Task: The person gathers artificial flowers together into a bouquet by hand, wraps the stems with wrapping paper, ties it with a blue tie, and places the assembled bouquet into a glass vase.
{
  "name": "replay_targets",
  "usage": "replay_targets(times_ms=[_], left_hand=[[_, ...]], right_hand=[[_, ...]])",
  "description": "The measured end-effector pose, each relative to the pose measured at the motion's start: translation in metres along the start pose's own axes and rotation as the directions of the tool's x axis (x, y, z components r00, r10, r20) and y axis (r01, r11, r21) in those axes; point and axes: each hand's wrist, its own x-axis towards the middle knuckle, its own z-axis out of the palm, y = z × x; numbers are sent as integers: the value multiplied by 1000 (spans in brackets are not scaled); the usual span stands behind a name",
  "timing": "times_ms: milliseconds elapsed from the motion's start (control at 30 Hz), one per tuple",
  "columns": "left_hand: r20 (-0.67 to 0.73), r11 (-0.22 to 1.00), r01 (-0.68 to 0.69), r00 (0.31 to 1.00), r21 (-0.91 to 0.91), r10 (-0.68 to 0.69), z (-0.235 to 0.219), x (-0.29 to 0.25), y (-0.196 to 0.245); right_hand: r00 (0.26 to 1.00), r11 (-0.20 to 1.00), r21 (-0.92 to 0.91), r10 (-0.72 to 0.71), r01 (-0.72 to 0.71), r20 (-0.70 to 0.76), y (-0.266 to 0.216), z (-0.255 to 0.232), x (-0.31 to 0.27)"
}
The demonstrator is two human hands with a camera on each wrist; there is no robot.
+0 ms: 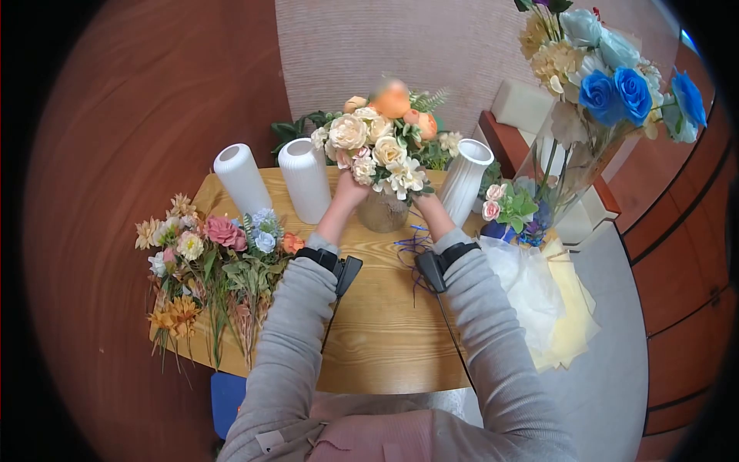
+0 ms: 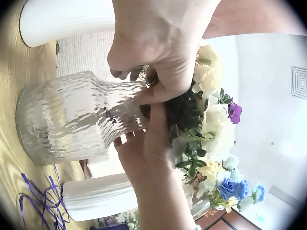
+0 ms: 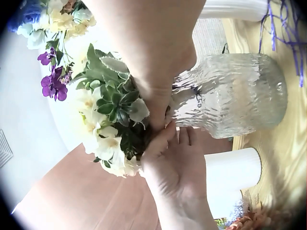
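Note:
A rounded bouquet (image 1: 377, 146) of cream roses, white flowers, orange blooms and green leaves sits at the mouth of a rippled clear glass vase (image 1: 382, 215), which stands upright on the table. My left hand (image 2: 160, 52) holds the bouquet's base from the left, thumb just above the vase's rim. From the right, my right hand (image 3: 158, 62) grips the same base, its thumb close to the left one. Fingers of both hands curl beside the glass neck. Leaves and hands hide most of the stems.
White ribbed vases (image 1: 304, 181) stand left, another white vase (image 1: 466, 181) right. Loose artificial flowers (image 1: 219, 269) cover the table's left side. Purple ribbon (image 1: 416, 250) and wrapping paper (image 1: 531, 285) lie right, near a tall glass vase (image 1: 566, 181) with blue roses.

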Motion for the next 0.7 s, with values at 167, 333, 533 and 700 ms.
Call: replay_targets(times_ms=[167, 333, 533, 700], left_hand=[[38, 996, 76, 996, 37, -78, -3, -2, 2], [-10, 986, -156, 988, -54, 155, 3, -4, -11], [41, 966, -221, 975, 134, 218, -1, -11, -2], [-21, 919, -296, 950, 261, 312, 2, -23, 15]], right_hand=[[998, 992, -110, 62, -58, 29, 17, -1, -18], [999, 991, -131, 10, -15, -34, 26, 0, -48], [999, 926, -377, -46, 32, -27, 12, 2, -43], [1000, 967, -255, 8, -6, 7, 5, -1, -45]])
